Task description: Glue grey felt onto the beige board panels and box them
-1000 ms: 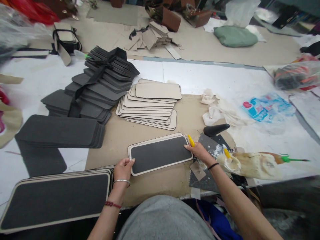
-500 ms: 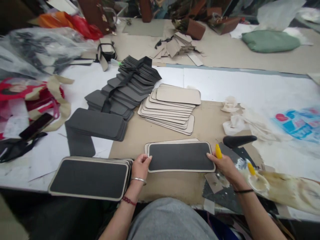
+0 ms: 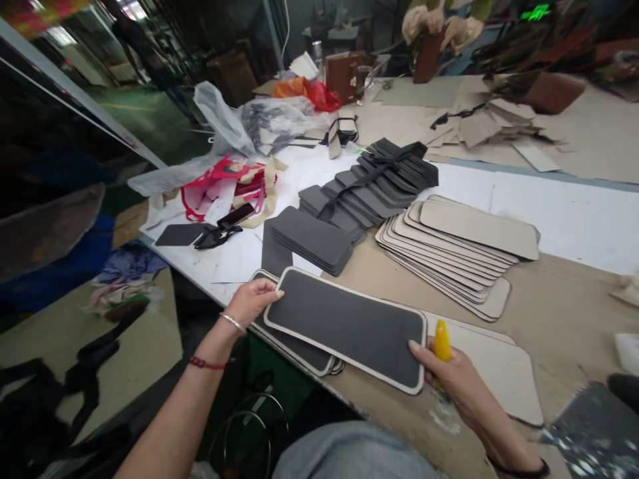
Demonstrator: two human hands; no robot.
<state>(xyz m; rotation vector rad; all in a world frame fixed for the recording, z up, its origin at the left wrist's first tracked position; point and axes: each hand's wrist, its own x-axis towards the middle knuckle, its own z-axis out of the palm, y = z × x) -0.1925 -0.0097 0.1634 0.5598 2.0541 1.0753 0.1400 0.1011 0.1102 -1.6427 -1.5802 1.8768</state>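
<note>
Between my two hands is a dark grey rounded panel (image 3: 344, 326) with a cream border. My left hand (image 3: 252, 299) pinches its left end. At the right end, my right hand (image 3: 442, 362) grips it with the thumb on top, and a yellow-handled tool (image 3: 442, 340) is tucked in the same hand; its working end is hidden. Beneath the held panel, partly covered, lies a stack of similar bordered panels (image 3: 299, 349) at the table edge. Cream panels (image 3: 504, 372) lie under and beyond my right forearm.
A fanned pile of cream panels (image 3: 449, 246) and dark grey pieces (image 3: 314, 236) lie behind. Farther left are a phone (image 3: 236, 216), a red bag (image 3: 214, 186) and clear plastic (image 3: 279, 120). A co-worker's hands (image 3: 442, 28) hold a brown piece at the back. A glue-stained dark sheet (image 3: 594, 426) lies at right.
The bordered panel has been lifted off the cream panels and carried left, over the stack of bordered panels. Both hands moved with it. The camera has turned left.
</note>
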